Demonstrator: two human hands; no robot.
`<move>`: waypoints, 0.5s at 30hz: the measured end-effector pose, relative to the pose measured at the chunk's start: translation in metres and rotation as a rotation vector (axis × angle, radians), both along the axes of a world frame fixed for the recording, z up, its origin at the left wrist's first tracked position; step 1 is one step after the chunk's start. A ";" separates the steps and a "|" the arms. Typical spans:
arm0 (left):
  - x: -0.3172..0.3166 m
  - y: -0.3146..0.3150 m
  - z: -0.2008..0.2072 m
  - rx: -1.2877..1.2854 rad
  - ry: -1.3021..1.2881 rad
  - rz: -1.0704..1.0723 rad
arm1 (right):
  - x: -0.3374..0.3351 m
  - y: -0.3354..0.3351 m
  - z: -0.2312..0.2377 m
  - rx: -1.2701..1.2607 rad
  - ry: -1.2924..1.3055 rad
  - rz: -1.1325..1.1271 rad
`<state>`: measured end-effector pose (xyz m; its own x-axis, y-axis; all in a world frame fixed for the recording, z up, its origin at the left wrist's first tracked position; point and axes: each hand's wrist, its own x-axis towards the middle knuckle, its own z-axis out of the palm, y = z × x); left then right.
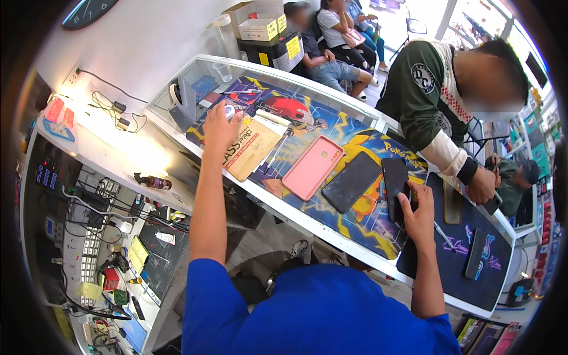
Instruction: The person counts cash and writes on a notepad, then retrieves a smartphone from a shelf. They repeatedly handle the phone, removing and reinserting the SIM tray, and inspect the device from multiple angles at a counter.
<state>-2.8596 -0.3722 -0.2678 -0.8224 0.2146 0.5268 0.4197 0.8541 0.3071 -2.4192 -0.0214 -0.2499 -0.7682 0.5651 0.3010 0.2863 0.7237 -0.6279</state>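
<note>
1. Fingers of the right hand (418,214) curl around a black phone (395,180) lying on the cartoon counter mat (361,222).
2. Beyond the mat's far-left end, the left hand (220,126) closes over a small round silver thing (229,111); its kind is unclear.
3. Judging by this, work looks early: the pink phone case (313,167), empty, and a second dark phone (351,181) lie mid-mat, untouched, beside a screen-protector packet (251,148).

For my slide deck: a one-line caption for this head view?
Left hand reaches a small round object; right hand holds a black phone beside a pink case.
</note>
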 end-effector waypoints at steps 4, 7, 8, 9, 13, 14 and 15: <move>-0.035 -0.017 -0.016 -0.119 -0.148 -0.043 | 0.002 0.007 -0.002 -0.030 0.013 -0.045; -0.044 -0.019 -0.013 0.257 -0.220 -0.152 | 0.004 0.008 -0.006 -0.016 0.067 -0.059; -0.042 -0.015 -0.008 0.451 -0.245 -0.196 | 0.003 0.009 -0.007 -0.025 0.087 -0.058; -0.044 -0.009 0.001 0.512 -0.303 -0.209 | 0.001 0.011 -0.007 -0.027 0.107 -0.051; -0.073 0.011 0.020 0.595 -0.369 -0.162 | 0.003 0.013 -0.013 -0.016 0.092 -0.077; -0.085 0.015 0.020 0.466 -0.325 -0.148 | 0.001 0.009 -0.009 -0.013 0.076 -0.085; -0.098 0.016 0.019 0.336 -0.280 -0.137 | 0.001 0.009 -0.010 -0.004 0.077 -0.078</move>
<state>-2.9573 -0.3566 -0.2488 -0.9191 0.1865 0.3471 0.3830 0.6301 0.6755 -2.4179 -0.0125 -0.2596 -0.6962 0.6237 0.3554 0.2926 0.6987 -0.6529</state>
